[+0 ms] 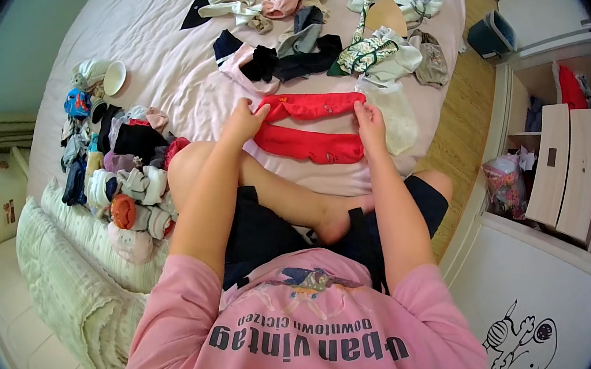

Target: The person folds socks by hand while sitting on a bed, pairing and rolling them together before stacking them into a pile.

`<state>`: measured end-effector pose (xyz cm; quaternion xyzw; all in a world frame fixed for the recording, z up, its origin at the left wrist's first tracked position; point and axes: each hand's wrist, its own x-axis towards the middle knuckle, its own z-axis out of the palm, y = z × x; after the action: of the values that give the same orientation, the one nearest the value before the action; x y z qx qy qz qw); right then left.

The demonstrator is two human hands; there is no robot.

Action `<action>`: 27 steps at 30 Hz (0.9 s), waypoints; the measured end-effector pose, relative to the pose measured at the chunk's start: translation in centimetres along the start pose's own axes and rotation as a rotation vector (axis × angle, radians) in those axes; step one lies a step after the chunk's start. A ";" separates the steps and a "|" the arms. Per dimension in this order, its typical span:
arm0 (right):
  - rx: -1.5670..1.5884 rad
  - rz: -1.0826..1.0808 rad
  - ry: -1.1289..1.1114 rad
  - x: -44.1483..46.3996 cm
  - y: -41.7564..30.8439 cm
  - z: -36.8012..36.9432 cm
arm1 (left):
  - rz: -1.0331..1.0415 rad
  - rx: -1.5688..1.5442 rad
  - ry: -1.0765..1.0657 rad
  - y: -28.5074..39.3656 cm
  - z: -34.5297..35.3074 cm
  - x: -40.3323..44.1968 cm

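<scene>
Two red socks lie side by side on the bed in front of my crossed legs. The farther red sock (312, 107) is stretched out flat between my hands, small markings showing on it. My left hand (246, 118) pinches its left end, while my right hand (370, 125) has fingers closed on its right end. Nearer to me, the second red sock (307, 145) rests on the sheet, roughly parallel to the first and just below my hands. A pale, thin cloth (396, 119) spreads beside my right hand.
Loose socks and small garments (305, 42) are scattered across the far bed. At my left sits a cluster of rolled socks (122, 156) near a white bowl (114, 78). A quilted blanket (69, 282) lies behind it. Right of the bed are a bin (491, 35) and open drawers (550, 164).
</scene>
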<state>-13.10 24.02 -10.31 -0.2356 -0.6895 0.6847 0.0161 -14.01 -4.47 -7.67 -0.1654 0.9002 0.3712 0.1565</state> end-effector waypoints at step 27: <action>0.228 0.093 0.488 -4.9 2.8 -6.1 | 0.485 0.232 -0.258 3.1 0.8 -4.9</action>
<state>-5.80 27.92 -11.17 -0.4216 -0.5722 0.6809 0.1768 -10.79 -0.92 -4.37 0.1219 0.9225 0.3106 0.1940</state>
